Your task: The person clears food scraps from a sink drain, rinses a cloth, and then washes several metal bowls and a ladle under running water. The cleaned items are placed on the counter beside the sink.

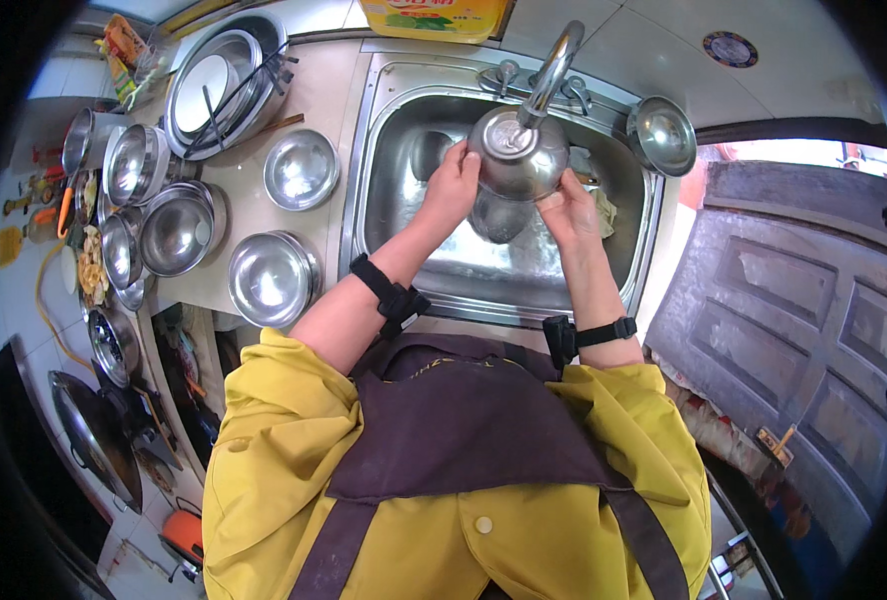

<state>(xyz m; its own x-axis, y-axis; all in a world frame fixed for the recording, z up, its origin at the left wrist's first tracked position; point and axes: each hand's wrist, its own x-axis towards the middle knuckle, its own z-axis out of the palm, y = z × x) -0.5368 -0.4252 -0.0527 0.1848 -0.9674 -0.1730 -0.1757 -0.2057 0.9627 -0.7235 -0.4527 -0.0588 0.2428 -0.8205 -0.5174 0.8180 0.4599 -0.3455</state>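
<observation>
Both of my hands hold a stainless steel bowl (541, 169) upside down over the sink (443, 281). My left hand (455, 180) grips its left side and my right hand (569, 206) its lower right rim. Water from the chrome faucet (552, 75) lands on the bowl's upturned base. Below, a dark round shape, perhaps another bowl or a reflection, shows in the sink. A light cloth (605, 212) lies at the sink's right side, partly behind my right hand.
A metal bowl (662, 136) rests on the sink's right back corner. Left on the counter stand single and stacked bowls (271, 277), a large basin (275, 34) with chopsticks or dark rods across it, and pans. A panelled door (773, 277) is at the right.
</observation>
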